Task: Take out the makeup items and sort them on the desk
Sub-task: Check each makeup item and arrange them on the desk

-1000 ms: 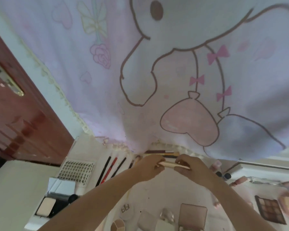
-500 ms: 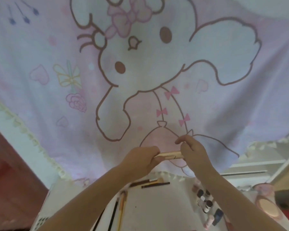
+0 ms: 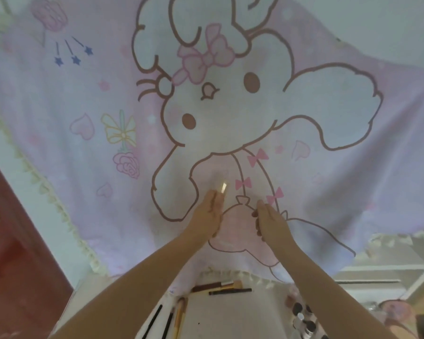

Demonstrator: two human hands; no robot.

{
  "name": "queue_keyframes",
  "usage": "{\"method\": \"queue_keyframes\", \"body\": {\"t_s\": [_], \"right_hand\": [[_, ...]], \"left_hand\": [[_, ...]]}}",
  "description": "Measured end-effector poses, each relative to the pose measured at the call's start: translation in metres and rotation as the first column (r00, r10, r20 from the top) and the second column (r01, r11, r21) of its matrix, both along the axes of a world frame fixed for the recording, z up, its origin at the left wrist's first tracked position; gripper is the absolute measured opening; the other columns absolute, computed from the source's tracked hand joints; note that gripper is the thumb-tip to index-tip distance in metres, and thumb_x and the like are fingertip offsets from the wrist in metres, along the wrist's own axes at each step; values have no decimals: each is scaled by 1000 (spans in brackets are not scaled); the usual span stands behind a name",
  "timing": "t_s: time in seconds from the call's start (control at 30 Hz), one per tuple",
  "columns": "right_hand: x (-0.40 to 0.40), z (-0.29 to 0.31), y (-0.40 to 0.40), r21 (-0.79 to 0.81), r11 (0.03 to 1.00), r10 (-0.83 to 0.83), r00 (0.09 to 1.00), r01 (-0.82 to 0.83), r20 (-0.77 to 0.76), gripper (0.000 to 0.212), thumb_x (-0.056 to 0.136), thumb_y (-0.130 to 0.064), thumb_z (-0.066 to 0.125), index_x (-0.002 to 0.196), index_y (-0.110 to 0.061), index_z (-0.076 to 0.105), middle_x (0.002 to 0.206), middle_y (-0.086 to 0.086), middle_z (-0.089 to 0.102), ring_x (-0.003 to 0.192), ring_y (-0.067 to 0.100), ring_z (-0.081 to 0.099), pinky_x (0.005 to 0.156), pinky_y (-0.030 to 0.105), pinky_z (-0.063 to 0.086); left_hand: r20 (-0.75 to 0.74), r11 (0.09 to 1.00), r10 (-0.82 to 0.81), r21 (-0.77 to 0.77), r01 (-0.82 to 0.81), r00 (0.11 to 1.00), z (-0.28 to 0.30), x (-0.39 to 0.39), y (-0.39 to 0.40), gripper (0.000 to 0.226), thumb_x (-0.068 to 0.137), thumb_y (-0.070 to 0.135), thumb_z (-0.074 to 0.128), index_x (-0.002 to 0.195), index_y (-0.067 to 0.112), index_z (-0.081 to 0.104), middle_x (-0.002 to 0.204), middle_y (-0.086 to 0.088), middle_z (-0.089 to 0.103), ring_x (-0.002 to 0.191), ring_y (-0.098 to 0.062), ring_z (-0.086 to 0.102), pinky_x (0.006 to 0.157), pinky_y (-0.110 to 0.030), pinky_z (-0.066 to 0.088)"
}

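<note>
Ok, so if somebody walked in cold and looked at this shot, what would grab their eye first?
The big pink cloth with a cartoon bunny fills most of the view, hanging behind the desk. In front of it, both hands are raised: the left hand holds up a small pale stick at its fingertips, while the right hand is beside it, apart from the stick. Low down, brushes and pencils lie in rows on the white desk.

Your hands rise before the hanging cloth (image 3: 230, 106); below them on the desk (image 3: 230, 319), pencils (image 3: 230, 291) lie behind, brushes (image 3: 179, 316) left, bottles (image 3: 301, 316) right.
</note>
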State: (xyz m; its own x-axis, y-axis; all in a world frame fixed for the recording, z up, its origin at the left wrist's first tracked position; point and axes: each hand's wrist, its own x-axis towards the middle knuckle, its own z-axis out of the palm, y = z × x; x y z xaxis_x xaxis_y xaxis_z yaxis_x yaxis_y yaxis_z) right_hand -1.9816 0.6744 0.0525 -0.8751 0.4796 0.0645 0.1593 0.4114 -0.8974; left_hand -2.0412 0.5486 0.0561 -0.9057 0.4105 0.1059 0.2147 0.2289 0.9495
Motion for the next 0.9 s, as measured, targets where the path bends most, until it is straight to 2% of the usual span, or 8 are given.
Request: {"method": "queue_keyframes", "body": {"t_s": [0.07,0.13,0.27,0.43,0.53,0.67,0.77,0.9], "right_hand": [[-1,17,5,36,999,40,999,-39,-24,39,98,-33,28,69,-15,47,59,2,48,54,14,45,54,24,35],[-6,33,6,-12,993,119,992,-119,29,42,97,-40,29,71,-15,50,51,1,51,45,12,45,44,19,33],[-17,48,2,-153,973,177,984,-174,6,37,96,-38,35,71,-13,48,42,0,40,25,4,28,30,14,20],[-18,61,0,-309,947,32,985,-84,-168,22,92,-8,36,71,-14,42,51,0,41,36,7,34,28,13,21],[-11,63,-5,-210,972,34,944,-107,-329,20,93,-3,34,76,-12,42,58,-1,41,35,-2,46,32,7,27],[0,56,-2,273,946,291,829,-174,-478,8,84,-28,35,76,-29,34,58,7,49,43,-3,48,40,9,32],[-3,50,18,425,857,446,832,-291,-331,8,86,-32,38,79,-35,38,68,-4,54,55,4,51,48,12,38],[-3,44,31,243,881,464,843,-406,-273,28,94,-5,42,80,-27,50,66,-5,57,54,0,55,56,12,45]], "left_hand": [[-252,851,-155,-525,0,955,8,-6,-8,21,93,33,49,98,14,40,71,1,43,59,-13,44,54,-23,38],[-339,684,-279,-727,-61,898,21,-4,-10,24,90,22,53,108,8,44,91,-7,49,81,-21,50,71,-29,42],[-532,623,-411,-757,-198,740,40,2,-2,25,96,20,41,116,5,44,116,-11,49,101,-27,53,76,-30,40],[-628,522,-345,-746,-413,698,54,-5,-4,32,98,37,32,114,11,44,105,-5,59,90,-23,59,67,-29,40],[-512,565,-359,-785,-255,780,59,-5,-4,32,97,39,36,97,11,52,82,-2,53,75,-20,54,65,-27,42],[-138,717,-381,-669,198,914,61,-5,-10,41,92,28,52,57,18,34,55,3,35,47,-8,32,45,-14,25],[-178,727,-392,-662,186,902,62,-7,-15,34,91,29,54,64,19,35,58,5,35,50,-6,32,43,-11,29],[-274,751,-413,-642,155,868,60,-9,-19,19,93,34,46,92,18,37,61,8,39,51,-5,34,43,-12,28]]}}
